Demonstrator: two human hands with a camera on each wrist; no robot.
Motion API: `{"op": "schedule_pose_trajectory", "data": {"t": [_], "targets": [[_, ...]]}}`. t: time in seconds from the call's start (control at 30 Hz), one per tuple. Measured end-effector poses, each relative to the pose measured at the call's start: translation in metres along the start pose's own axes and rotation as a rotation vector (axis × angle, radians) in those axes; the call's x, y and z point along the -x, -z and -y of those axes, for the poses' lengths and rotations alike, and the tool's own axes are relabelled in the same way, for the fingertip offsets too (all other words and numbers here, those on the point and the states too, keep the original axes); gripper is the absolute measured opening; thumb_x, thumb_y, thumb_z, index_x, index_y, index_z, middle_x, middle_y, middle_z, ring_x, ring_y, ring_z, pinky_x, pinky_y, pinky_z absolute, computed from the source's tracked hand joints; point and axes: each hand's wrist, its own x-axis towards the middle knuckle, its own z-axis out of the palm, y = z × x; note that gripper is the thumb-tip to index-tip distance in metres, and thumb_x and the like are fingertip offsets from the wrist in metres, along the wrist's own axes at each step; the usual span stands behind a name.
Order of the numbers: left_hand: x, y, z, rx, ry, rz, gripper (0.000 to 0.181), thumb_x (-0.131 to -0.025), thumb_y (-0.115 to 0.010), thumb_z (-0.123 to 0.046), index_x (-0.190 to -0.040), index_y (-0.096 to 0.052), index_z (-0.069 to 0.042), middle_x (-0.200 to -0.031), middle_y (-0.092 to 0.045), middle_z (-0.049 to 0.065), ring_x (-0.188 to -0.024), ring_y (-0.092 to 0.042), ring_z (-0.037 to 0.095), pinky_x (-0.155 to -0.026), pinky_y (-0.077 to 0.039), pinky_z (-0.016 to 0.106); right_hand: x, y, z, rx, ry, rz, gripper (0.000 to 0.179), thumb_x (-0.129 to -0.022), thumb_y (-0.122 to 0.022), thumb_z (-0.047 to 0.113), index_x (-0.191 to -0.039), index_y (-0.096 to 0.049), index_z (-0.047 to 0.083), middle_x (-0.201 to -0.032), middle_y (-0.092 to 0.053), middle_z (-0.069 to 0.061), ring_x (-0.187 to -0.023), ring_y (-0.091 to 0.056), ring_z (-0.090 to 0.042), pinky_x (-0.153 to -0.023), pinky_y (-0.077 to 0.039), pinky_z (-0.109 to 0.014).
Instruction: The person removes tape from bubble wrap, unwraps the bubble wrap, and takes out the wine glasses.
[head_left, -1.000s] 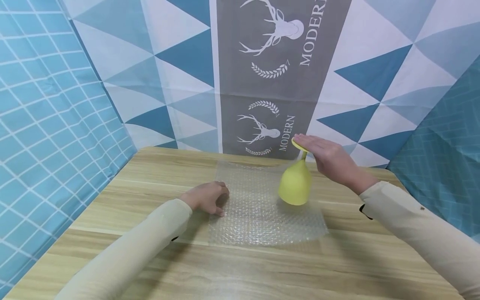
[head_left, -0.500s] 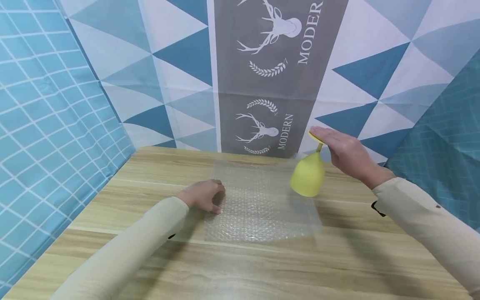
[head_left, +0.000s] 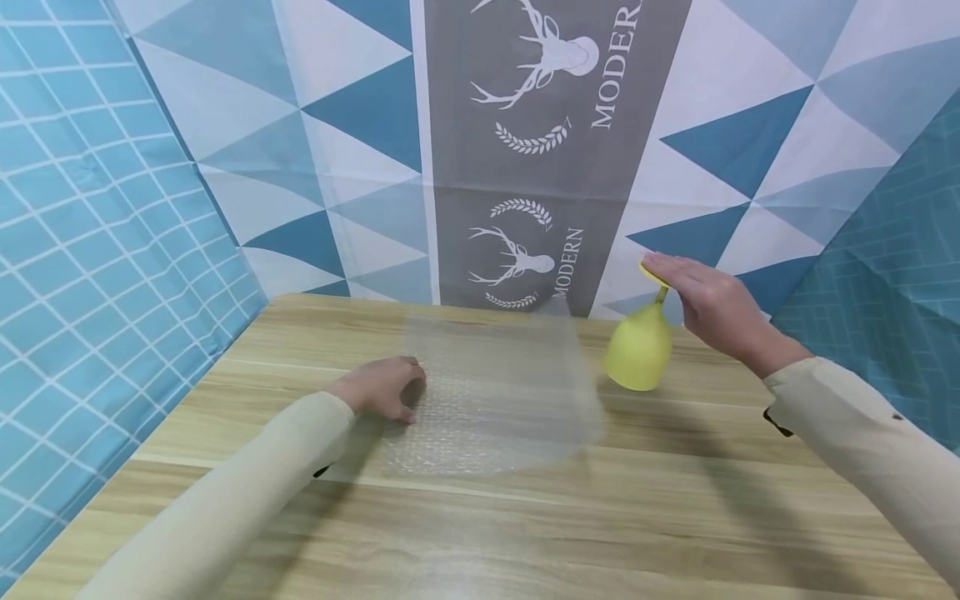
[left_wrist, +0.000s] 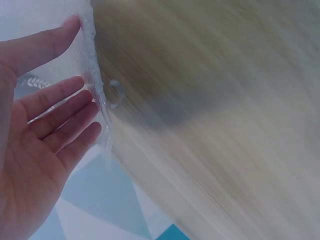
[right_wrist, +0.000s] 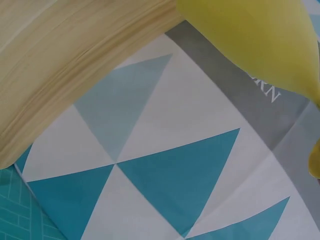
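Observation:
In the head view, my right hand (head_left: 723, 312) holds a yellow goblet (head_left: 639, 346) by its foot, fingers over the top and the thumb hidden. The goblet hangs upside down and slightly tilted above the table's right side. Its bowl also fills the top right of the right wrist view. A clear sheet of bubble wrap (head_left: 491, 400) lies across the table's middle, its far right corner raised. At its left edge is my left hand (head_left: 382, 387). In the left wrist view the fingertips (left_wrist: 92, 129) touch the wrap's edge (left_wrist: 97, 82), with thumb and fingers apart.
Everything is over a light wood-grain table (head_left: 480, 533). A patterned cloth (head_left: 360, 150) with triangles and deer heads hangs right behind its far edge. Blue tile-print cloth (head_left: 82, 250) closes the left side, and a teal cloth (head_left: 892, 275) the right.
My right hand has carried the goblet to the right, off the bubble wrap. My left hand and the bubble wrap have shifted left together, and the wrap's far right corner has lifted.

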Motion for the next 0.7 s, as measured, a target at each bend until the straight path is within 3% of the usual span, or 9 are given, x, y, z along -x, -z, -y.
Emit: {"op": "schedule_pose_trajectory", "data": {"t": [0.13,0.7], "targets": [[0.007,0.0,0.006,-0.014,0.007,-0.009,0.054,-0.075,-0.079,-0.028,-0.118,-0.061,-0.002,-0.126,-0.061,0.017,-0.12,-0.057,0.035,-0.105,-0.047,0.046,0.006,0.002,-0.003,0.002,-0.005,0.009,0.071,-0.067,-0.064,-0.029,-0.131,-0.057,0.002,-0.127,-0.063,-0.018,-0.109,-0.063,-0.039,-0.086,-0.052,-0.053],[0.031,0.001,0.024,0.01,0.049,-0.053,0.052,-0.072,-0.079,-0.027,-0.114,-0.063,-0.002,-0.112,-0.064,0.012,-0.105,-0.062,0.03,-0.096,-0.052,0.046,0.029,0.003,-0.01,0.012,-0.033,0.037,0.076,-0.061,-0.068,-0.029,-0.129,-0.058,0.003,-0.126,-0.063,-0.02,-0.107,-0.064,-0.041,-0.084,-0.054,-0.055]]}}
